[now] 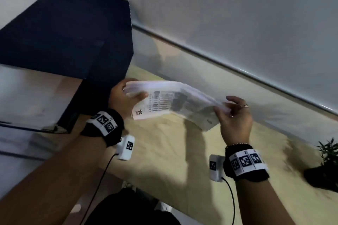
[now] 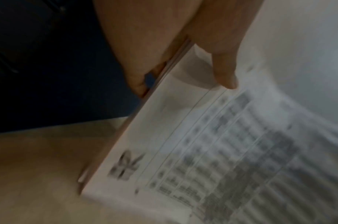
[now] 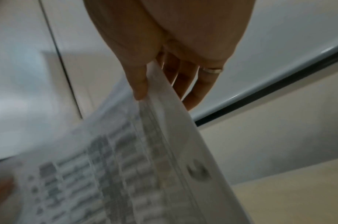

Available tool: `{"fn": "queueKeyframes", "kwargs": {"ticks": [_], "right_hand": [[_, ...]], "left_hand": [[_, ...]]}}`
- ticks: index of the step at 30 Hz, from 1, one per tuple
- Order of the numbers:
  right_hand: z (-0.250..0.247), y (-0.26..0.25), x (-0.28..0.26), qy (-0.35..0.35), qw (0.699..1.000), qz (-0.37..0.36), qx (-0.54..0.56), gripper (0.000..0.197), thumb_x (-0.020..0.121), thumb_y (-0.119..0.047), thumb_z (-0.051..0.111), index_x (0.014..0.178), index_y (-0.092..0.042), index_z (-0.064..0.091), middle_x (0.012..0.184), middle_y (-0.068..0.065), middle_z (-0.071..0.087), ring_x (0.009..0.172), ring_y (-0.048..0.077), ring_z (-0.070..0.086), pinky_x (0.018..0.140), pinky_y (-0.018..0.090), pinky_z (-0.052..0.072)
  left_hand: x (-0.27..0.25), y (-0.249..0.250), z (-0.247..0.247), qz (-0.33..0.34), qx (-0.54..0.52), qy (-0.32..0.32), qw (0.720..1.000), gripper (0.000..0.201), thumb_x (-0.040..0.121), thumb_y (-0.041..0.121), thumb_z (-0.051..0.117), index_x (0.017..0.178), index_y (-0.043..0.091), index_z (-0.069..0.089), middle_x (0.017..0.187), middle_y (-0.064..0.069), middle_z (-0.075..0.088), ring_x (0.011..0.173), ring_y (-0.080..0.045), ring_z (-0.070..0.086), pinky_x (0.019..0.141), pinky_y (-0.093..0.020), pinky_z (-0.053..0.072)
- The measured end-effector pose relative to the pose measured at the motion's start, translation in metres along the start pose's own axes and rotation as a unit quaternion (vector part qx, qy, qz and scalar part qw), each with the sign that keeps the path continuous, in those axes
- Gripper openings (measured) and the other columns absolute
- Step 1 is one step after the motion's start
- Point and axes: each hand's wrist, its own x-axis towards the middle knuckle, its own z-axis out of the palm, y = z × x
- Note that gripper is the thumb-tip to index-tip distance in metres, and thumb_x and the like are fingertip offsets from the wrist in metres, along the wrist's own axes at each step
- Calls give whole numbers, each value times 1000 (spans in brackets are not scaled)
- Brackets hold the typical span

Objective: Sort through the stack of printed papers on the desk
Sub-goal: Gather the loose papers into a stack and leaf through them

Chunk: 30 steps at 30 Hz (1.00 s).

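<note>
A: Where is the stack of printed papers [image 1: 173, 100] sitting right now?

B: It isn't sitting anywhere. Both hands are holding it up in the air above the desk [image 1: 164, 151], just in front of the dark blue box [image 1: 69, 38] that is standing at the desk's back left.

A: How is each hand gripping it?

B: The left hand [image 1: 124, 97] is clamping one short end, thumb lying on the top sheet and fingers curling underneath. The right hand [image 1: 234, 115] is pinching the opposite end between thumb and fingers, with a ring showing on one finger. Between the two the stack is sagging and bending a little.

A: Is anything readable on the top sheet?

B: The top sheet is showing a printed table and the letters "HR" near the left hand's corner. The rest is blurring out.

A: So how far along is the sorting?

B: I'm judging it as barely started. No separate piles are lying on the desk in view, and all the sheets seem to be staying together in one bundle. Dividing them up is looking like work that is all still ahead.

A: Anything else around?

B: A small potted plant [image 1: 325, 166] is standing on the desk, well to the right of the stack.
</note>
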Motion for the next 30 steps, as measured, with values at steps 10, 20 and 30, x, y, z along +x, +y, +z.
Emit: {"fn": "queueKeyframes", "kwargs": {"ticks": [10, 20, 30], "right_hand": [[21, 1, 0, -14, 991, -112, -74, 21, 97, -25, 57, 106, -17, 73, 99, -2, 72, 90, 12, 66, 83, 22, 49], [28, 3, 6, -78, 948, -96, -293, 56, 97, -51, 40, 148, -25, 41, 131, 3, 59, 114, 33, 56, 91, 46, 51], [26, -5, 19, -92, 908, -79, -400, 29, 93, -36, 59, 121, -26, 59, 114, 3, 68, 105, 35, 60, 83, 47, 51]], "left_hand": [[7, 1, 11, 21, -25, -12, 999, 25, 78, 12, 79, 89, 26, 63, 84, 6, 69, 65, 4, 63, 60, -15, 51], [16, 9, 19, 1, -44, 29, 999, 17, 93, 17, 58, 79, 21, 66, 72, 6, 63, 64, -1, 56, 62, -19, 46], [21, 15, 17, 69, 38, 41, 996, 19, 87, 8, 59, 82, 25, 67, 79, 11, 69, 69, 6, 62, 68, -18, 49]]}}
